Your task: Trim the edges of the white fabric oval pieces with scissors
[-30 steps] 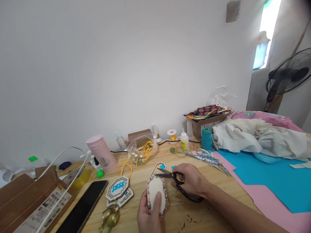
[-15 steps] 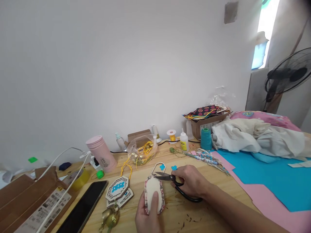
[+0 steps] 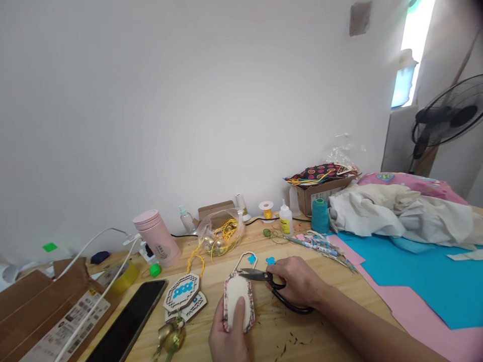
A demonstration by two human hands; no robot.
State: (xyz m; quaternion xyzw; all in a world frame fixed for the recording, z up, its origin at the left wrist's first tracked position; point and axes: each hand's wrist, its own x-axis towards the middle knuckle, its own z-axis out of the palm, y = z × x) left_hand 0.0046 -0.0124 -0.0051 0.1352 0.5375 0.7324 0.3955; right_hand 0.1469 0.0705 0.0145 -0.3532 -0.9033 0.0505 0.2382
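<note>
Our left hand (image 3: 228,337) comes up from the near edge of the bench (image 3: 202,339), thumb laid along the face of a cream padded piece (image 3: 234,289), its fingers (image 3: 219,317) pinched firmly against the piece's side. The piece sits front and centre, top pointing away from us. Our right forearm (image 3: 358,317) slants in from the lower right; the right hand (image 3: 294,281) is curled round the scissors (image 3: 256,275), blades nearly together, tips at the piece's top edge; we cannot tell whether they touch it. The left-hand carton (image 3: 22,299) bears a barcoded label, the squeeze bottle (image 3: 286,217) a yellow one; both are too small to read.
</note>
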